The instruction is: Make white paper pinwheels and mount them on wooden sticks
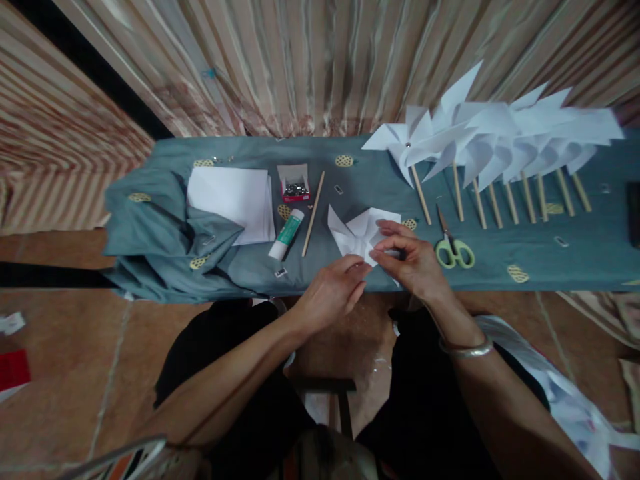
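Head view, the sole view available. A folded white paper (361, 228) lies near the close edge of the cloth-covered tabletop (320, 150), directly ahead of the person. Its creased points stand partly raised; no single long axis can be assigned to it.

The right hand (413, 257) is on the paper's right side, finger and thumb brought narrowly together on it in a pinch. The left hand (333, 290) is at the near corner, fingers drawn close and fingertips at the paper; whether it grips or merely steadies cannot be told. The fingertips of both hands are just beside one another.

Governing relation: the paper is in contact with both hands, extending away and to the left from the fingertips. Left of it, apart, lies a wooden stick (313, 213), long axis running away from the person, far end inclined right; the left hand is nearer to it.

Also noted: glue stick (287, 235) left of the wooden stick; scissors (454, 253) right of the right hand, handles nearer the person; a row of paper pinwheels (480, 137) beyond, at far right.
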A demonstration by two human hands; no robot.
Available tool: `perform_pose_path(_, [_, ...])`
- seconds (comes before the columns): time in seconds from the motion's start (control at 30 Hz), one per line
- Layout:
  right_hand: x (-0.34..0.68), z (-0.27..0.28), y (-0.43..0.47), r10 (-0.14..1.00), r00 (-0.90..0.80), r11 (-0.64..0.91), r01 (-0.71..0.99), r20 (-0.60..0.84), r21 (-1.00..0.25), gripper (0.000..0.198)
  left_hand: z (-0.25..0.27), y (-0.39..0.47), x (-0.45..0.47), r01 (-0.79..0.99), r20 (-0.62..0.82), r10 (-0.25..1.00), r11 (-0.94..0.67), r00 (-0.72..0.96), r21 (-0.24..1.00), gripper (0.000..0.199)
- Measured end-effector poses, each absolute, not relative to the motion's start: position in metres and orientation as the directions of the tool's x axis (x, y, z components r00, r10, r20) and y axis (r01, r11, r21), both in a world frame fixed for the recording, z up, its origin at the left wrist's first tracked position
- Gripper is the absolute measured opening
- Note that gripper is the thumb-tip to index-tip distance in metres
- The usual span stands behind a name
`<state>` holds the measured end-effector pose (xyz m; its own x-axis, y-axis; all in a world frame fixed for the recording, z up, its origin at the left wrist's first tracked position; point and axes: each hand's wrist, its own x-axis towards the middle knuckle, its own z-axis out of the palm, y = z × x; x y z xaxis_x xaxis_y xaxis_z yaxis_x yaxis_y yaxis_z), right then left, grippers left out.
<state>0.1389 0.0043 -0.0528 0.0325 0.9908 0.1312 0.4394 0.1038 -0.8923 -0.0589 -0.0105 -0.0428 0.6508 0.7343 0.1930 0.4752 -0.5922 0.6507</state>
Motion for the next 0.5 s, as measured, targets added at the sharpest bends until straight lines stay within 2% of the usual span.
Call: perform_pose_path(0.5, [0.1346,-0.0567,0.0069,0.991,0.044,0.084,0.528,0.126,-0.845,0.009,-0.0408,-0.0119,-0.0592,0.495,0.167,0.724,-0.602,0.669,0.626,0.022])
